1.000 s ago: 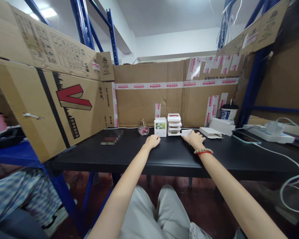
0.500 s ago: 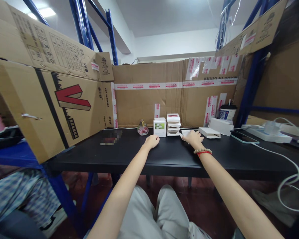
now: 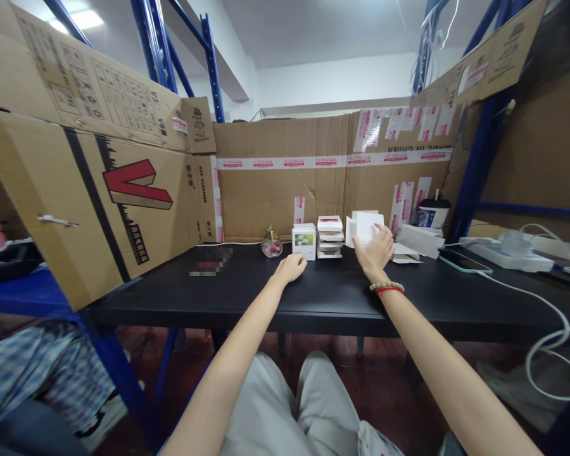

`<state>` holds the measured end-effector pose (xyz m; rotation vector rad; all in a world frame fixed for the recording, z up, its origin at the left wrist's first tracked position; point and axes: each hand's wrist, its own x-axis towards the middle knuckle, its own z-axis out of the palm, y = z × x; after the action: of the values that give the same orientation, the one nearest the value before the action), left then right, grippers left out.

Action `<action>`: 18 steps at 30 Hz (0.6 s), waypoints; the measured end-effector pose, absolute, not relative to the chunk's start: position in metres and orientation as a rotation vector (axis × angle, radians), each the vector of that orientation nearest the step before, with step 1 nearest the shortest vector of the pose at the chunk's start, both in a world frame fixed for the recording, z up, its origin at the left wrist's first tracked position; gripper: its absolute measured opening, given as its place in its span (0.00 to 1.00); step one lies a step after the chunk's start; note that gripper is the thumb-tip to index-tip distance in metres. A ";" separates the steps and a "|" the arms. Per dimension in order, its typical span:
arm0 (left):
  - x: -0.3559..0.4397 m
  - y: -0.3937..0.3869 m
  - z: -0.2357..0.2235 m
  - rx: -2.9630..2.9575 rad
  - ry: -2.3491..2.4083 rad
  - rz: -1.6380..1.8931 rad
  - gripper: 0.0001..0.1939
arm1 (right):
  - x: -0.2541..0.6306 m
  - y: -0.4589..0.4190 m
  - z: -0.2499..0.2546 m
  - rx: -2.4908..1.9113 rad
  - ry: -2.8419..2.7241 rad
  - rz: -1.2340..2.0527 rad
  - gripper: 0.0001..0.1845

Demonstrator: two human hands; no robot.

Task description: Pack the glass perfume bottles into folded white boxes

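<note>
In my right hand (image 3: 374, 250) is a white cardboard box (image 3: 367, 227) with its flaps out, lifted upright above the black table. My fingers wrap round its right side. My left hand (image 3: 292, 268) rests on the table with its fingers curled in, and nothing shows in it. Just behind that hand stands a white box with a green picture (image 3: 304, 240). Between my two hands, farther back, is a stack of small white boxes (image 3: 330, 237). A round pink glass bottle with a gold top (image 3: 271, 243) stands left of the picture box.
More open white cartons (image 3: 418, 242) lie to the right, before a lidded cup (image 3: 432, 214). A phone (image 3: 464, 261) and a white power strip (image 3: 522, 256) with looping cables sit at the table's right. Cardboard walls (image 3: 280, 190) and blue posts surround the table (image 3: 247, 291).
My right hand has raised the white box from low on the table and turned it upright. My left hand has stayed almost where it was.
</note>
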<state>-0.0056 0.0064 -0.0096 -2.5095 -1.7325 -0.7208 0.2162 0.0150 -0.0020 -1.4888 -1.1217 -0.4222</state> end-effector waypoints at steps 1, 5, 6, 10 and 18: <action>-0.005 0.004 -0.009 -2.519 -1.710 -0.766 0.12 | 0.214 0.012 0.000 -1.419 -1.186 -0.454 0.30; -0.001 -0.002 -0.005 -2.568 -1.651 -0.930 0.16 | 0.206 0.007 0.002 -1.173 -1.499 -0.509 0.28; 0.000 -0.003 -0.004 -2.574 -1.648 -0.954 0.18 | 0.204 0.006 0.001 -1.121 -1.574 -0.505 0.28; 0.000 -0.007 -0.001 -2.550 -1.596 -1.032 0.21 | 0.197 0.000 0.000 -0.992 -1.783 -0.441 0.26; -0.001 -0.005 -0.001 -2.567 -1.576 -1.098 0.23 | 0.190 -0.005 -0.001 -1.099 -1.953 -0.410 0.23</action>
<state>-0.0014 -0.0053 -0.0011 -2.5666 -1.5759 -1.0976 0.1901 -0.0047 -0.0010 -1.0993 -1.9527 -0.4103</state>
